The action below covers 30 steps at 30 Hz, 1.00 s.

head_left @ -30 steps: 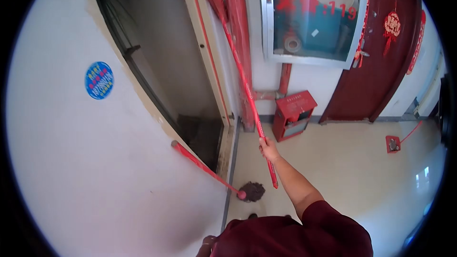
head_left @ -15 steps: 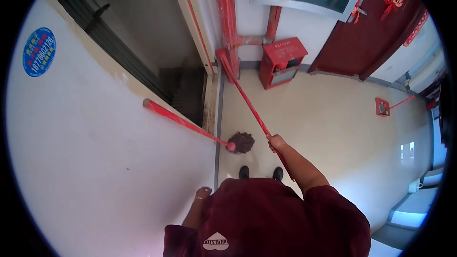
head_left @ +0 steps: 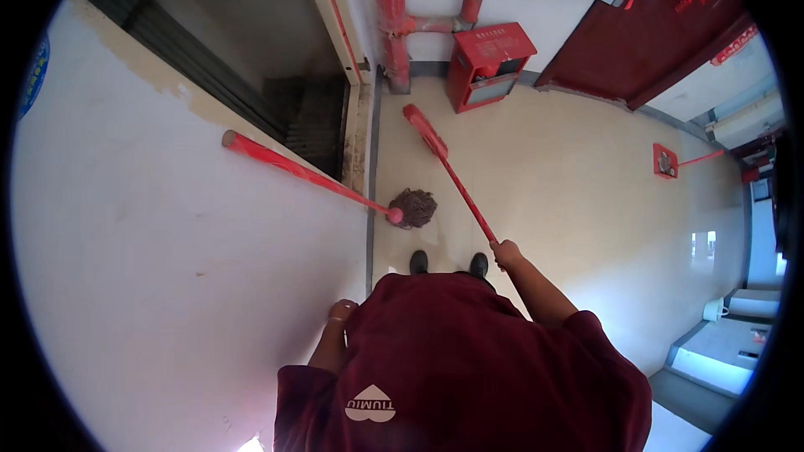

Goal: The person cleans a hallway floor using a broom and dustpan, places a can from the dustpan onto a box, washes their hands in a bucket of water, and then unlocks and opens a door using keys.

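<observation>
The likeliest trouble, as I judge it, is a knock between the red broom (head_left: pixel 455 176) and the string mop (head_left: pixel 314 177); the broom's bristle end lies out ahead of the body, over the floor (head_left: pixel 569 176) near the mop's dark head, and a sideways swing toward the wall (head_left: pixel 159 243) could catch the mop, which leans there with nothing seen to hold it, and send its handle sliding down; the red fire-extinguisher box (head_left: pixel 490 67) stands beyond the broom head, near enough that too long a reach could bump it; the mop head also sits just ahead of the dark shoes (head_left: pixel 419 262), so a careless step could tread on its strings; the one-handed hold, far from the bristles, might let the broom twist if they snagged.

The right arm reaches forward and out from the maroon sleeve, forearm angled toward the broom; the right hand (head_left: pixel 505 254) has its fingers wrapped round the handle, the shaft slanting forward and leftward from the fist; whether the bristles touch the floor, I cannot tell; the left arm hangs bent by the wall, the left hand (head_left: pixel 342 310) low beside the torso, nothing visible in it; whether its fingers are open or curled, I cannot tell.
</observation>
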Each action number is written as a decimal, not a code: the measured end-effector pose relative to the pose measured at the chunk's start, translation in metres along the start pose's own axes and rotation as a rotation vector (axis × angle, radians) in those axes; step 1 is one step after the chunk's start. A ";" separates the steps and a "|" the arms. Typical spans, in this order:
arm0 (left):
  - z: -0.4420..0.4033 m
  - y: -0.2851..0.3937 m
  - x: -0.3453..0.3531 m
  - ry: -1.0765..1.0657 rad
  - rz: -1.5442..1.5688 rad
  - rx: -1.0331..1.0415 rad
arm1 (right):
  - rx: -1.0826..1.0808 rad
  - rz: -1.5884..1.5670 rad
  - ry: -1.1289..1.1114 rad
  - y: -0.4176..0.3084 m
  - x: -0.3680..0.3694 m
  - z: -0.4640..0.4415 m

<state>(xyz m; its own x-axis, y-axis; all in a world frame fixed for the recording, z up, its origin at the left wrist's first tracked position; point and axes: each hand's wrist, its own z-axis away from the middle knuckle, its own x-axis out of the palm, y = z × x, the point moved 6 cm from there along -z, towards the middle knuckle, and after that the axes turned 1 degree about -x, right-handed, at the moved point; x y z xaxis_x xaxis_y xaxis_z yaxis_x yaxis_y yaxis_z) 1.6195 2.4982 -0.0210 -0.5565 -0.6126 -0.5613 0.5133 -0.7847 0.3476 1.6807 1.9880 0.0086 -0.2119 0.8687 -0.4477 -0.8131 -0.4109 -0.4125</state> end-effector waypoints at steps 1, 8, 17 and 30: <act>0.000 0.007 -0.003 -0.010 -0.023 0.035 | -0.020 0.085 0.037 0.000 -0.010 0.010; -0.022 0.050 -0.002 -0.007 -0.063 0.128 | -0.205 0.449 0.241 -0.063 -0.047 0.008; 0.012 0.082 0.012 0.043 -0.143 0.110 | -0.122 0.200 -0.225 -0.066 -0.076 -0.095; 0.060 0.096 0.079 0.031 -0.002 -0.083 | 0.518 0.235 -0.143 0.330 -0.199 0.119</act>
<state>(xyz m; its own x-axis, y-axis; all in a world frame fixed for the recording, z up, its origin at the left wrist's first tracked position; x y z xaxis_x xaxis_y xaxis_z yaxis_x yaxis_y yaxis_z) 1.5854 2.3688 0.0130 -0.5377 -0.6068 -0.5854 0.5651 -0.7746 0.2838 1.3903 1.7129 0.0557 -0.4599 0.8143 -0.3540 -0.8871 -0.4391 0.1425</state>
